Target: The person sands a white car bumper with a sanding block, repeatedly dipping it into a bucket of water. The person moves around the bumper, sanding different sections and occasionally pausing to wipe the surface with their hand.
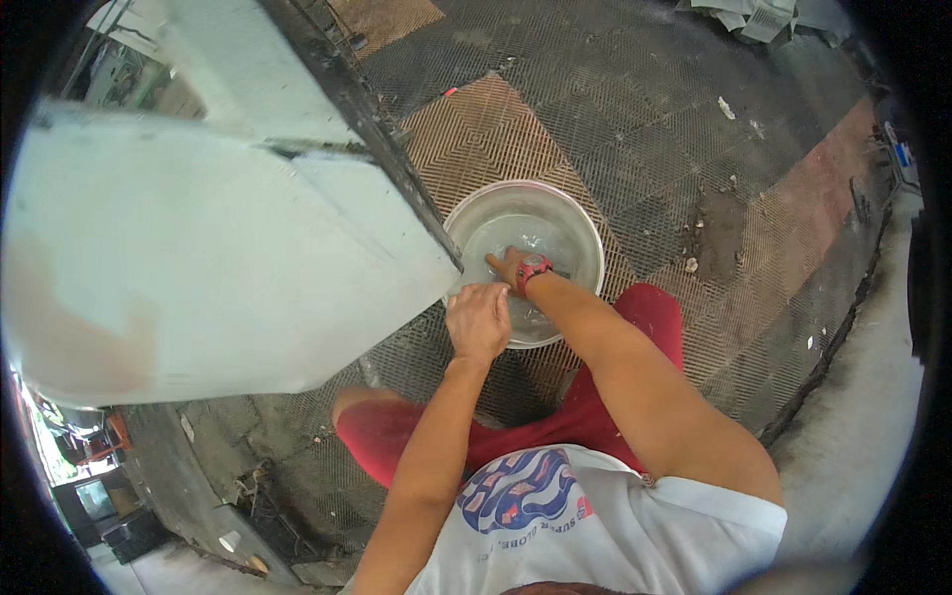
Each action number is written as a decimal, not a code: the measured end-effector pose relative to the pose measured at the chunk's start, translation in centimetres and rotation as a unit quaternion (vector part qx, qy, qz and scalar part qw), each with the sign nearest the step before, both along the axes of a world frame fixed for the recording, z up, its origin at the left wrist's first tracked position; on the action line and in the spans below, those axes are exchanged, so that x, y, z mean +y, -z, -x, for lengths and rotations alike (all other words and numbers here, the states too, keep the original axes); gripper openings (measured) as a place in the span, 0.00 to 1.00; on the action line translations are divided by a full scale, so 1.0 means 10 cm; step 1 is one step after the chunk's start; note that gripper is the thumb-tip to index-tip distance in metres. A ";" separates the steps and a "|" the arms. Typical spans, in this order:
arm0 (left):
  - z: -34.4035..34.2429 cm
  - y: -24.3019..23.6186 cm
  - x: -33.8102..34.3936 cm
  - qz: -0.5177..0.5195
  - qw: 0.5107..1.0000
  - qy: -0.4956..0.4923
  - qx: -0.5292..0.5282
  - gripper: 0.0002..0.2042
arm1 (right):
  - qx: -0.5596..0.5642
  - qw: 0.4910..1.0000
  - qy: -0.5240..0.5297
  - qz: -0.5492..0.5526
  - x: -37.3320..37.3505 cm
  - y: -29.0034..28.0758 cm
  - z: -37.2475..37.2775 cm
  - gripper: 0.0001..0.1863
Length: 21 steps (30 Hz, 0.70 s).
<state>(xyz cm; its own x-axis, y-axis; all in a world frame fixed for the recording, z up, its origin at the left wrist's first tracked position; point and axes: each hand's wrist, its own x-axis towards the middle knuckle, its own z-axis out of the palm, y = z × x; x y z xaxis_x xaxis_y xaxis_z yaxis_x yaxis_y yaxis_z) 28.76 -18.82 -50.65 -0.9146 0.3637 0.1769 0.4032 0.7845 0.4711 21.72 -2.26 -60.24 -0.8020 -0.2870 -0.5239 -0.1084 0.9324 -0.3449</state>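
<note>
A round, pale metal-looking basin holding greyish water stands on the floor in front of me. My right hand, with a red watch on its wrist, reaches down inside the basin. Its visible fingers are spread apart, and the fingertips are partly lost in the water. Over the basin's near-left rim is my left hand, closed with curled fingers. Whatever lies inside that fist is hidden. Close to the left hand is the pointed corner of a large whitish panel with brownish patches.
Dark and tan ribbed floor tiles lie around the basin. My bent legs in red flank its near side. A pale ledge runs along the right. Papers lie at the far right, and bits of debris dot the floor.
</note>
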 end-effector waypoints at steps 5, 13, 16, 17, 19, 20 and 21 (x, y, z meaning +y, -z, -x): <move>0.03 -0.03 0.07 0.041 0.999 0.006 -0.021 0.12 | -0.017 0.994 -0.043 -0.095 0.13 -0.87 0.14 0.47; 0.09 -0.03 0.24 0.138 0.981 0.050 -0.126 0.13 | 0.210 0.971 -0.081 -0.085 0.72 -2.08 0.02 0.49; 0.25 -0.33 0.31 0.051 0.978 0.138 -0.149 0.14 | 0.254 0.960 -0.060 -0.105 0.92 -2.94 -0.15 0.41; 0.26 -0.73 0.41 0.014 0.975 0.186 -0.118 0.14 | 0.278 0.953 -0.047 -0.106 1.06 -3.27 -0.23 0.40; 0.44 -1.35 0.52 -0.020 0.964 0.264 -0.026 0.15 | 0.343 0.934 -0.077 -0.070 1.38 -3.95 -0.22 0.37; 0.51 -1.76 0.56 -0.027 0.958 0.285 0.020 0.14 | 0.370 0.921 -0.081 -0.095 1.39 -4.42 -0.29 0.35; 0.59 -2.26 0.56 -0.028 0.951 0.300 0.065 0.14 | 0.398 0.906 -0.088 -0.113 1.40 -4.85 -0.31 0.33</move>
